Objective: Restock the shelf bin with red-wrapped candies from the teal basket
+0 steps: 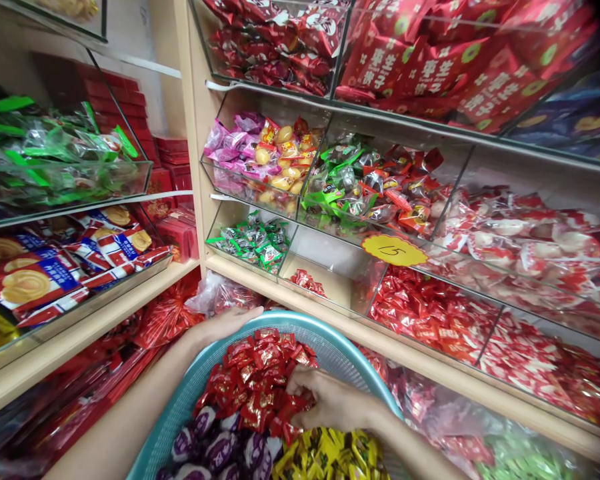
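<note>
A teal plastic basket (375, 370) holds red wrapped candies (255, 373), purple-and-white wrapped candies (220, 447) and yellow wrapped candies (335, 457) in separate heaps. At the basket's far left rim is my left hand (233, 325), closed over the edge with its fingertips partly hidden. My right hand (323, 397) reaches in from the right among the red candies. Its fingers are curled round some of them, and how many it holds cannot be seen.
Above the basket, clear shelf bins hold green-wrapped candies (257, 245), a few red candies (307, 282) and more red packets (430, 313). A yellow price tag (395, 250) reads 15. Wooden shelf edges (95, 313) run left and right; bagged sweets (165, 313) lie beneath.
</note>
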Demonstrator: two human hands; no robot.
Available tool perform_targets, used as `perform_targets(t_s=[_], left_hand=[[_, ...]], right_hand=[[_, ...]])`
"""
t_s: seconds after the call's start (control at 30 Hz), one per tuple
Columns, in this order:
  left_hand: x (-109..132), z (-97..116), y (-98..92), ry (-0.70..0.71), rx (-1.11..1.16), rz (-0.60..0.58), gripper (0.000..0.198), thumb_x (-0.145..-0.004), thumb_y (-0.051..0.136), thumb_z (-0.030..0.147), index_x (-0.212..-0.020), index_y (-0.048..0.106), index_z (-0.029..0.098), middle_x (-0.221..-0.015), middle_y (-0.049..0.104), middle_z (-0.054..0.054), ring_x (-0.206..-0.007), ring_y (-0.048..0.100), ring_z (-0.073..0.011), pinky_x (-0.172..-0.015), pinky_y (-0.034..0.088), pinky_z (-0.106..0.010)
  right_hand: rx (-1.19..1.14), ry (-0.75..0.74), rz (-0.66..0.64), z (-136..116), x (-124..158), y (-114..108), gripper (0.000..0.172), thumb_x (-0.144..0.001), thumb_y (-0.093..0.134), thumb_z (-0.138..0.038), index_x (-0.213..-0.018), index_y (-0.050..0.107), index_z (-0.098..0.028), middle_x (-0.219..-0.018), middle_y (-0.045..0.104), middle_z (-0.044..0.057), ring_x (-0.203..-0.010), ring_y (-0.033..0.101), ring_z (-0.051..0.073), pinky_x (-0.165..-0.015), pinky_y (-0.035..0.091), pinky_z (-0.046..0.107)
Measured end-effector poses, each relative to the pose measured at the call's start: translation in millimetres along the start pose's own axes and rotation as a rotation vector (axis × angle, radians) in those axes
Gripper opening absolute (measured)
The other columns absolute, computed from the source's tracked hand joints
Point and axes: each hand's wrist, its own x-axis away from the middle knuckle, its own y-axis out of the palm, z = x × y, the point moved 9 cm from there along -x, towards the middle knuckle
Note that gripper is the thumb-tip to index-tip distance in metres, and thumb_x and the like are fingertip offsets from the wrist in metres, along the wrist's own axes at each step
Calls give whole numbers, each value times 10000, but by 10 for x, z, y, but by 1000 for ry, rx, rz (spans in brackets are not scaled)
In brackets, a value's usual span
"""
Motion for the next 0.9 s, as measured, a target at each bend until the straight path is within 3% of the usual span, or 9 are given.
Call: perform_targets(t_s=[0.1, 0.2, 0.4, 0.67, 0.9], left_hand=[[6, 10, 3, -10, -2, -5, 671, -756, 420, 689, -1017, 652, 116, -990, 636, -70, -957, 558, -250, -837, 410, -284], [17, 25, -5, -16, -5, 8, 661, -749, 437, 684, -1005, 651, 113, -987, 637, -70, -968, 557, -252, -848, 408, -283], [22, 4, 27, -33, 53, -4, 650, -746, 452, 674, -1026, 651, 122, -984, 639, -66, -949, 568, -245, -816, 427, -274], [21, 16, 18, -23, 27, 0, 664, -750, 441, 680, -1032, 646, 114, -980, 639, -68, -956, 560, -245, -834, 416, -276], [17, 3, 45, -27, 70, -18, 672, -747, 441, 688, -1042, 634, 115, -989, 635, -77, -929, 566, -241, -790, 425, -274]], right_hand=[[-4, 47, 29, 28, 40, -27, 338, -698, 660, -279, -1015, 593, -184, -968, 594, 37, -840, 530, 165, -741, 423, 268], [-14, 69, 85, 50, 78, -115, 322, -708, 652, -279, -1016, 595, -204, -967, 607, 30, -825, 544, 166, -724, 431, 269], [29, 18, 255, 1, 85, -329, 236, -770, 603, -307, -980, 570, -204, -979, 611, 25, -901, 554, 184, -808, 424, 300], [410, 107, 278, -131, 50, -189, 214, -762, 513, -127, -973, 528, -160, -1052, 549, 116, -974, 534, 255, -802, 451, 377], [413, 119, 274, -83, -18, -113, 204, -769, 548, -136, -964, 496, -163, -1066, 523, 106, -930, 539, 238, -776, 461, 361]])
